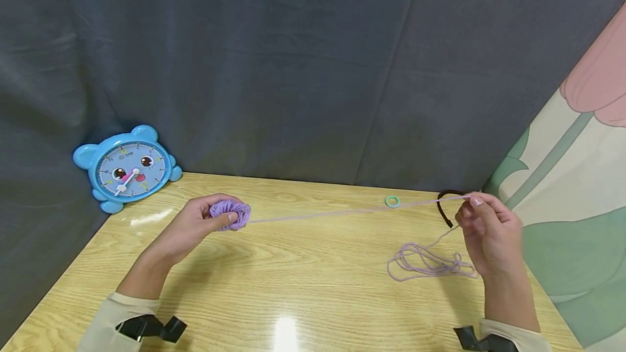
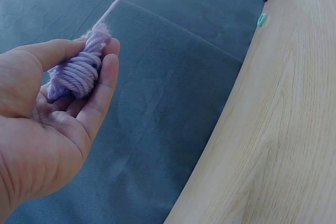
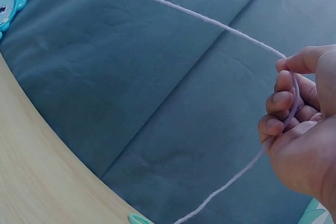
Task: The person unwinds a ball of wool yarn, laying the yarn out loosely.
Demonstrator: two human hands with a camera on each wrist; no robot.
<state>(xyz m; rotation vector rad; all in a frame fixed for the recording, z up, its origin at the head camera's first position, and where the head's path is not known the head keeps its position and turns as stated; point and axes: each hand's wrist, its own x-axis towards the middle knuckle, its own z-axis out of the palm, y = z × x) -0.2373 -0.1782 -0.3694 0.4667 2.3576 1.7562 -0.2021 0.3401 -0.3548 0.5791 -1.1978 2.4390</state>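
My left hand (image 1: 193, 227) holds a small wound ball of purple yarn (image 1: 239, 211) between thumb and fingers, above the left part of the table. In the left wrist view the wraps of the yarn ball (image 2: 79, 74) lie across the fingers. From it a single yarn strand (image 1: 318, 214) runs straight to my right hand (image 1: 491, 232), which pinches it between thumb and index finger. The right wrist view shows the yarn strand (image 3: 184, 10) passing down through the curled fingers and out below the palm. Loose purple yarn loops (image 1: 425, 262) lie on the table beside that hand.
A blue bear-shaped clock (image 1: 132, 170) leans at the table's back left. A green ring (image 1: 393, 201) and a black curved cord (image 1: 442, 208) lie near the back edge. Behind the wooden table (image 1: 303, 265) hangs a dark curtain (image 1: 274, 69); a flower-patterned cloth (image 1: 577, 221) is at right.
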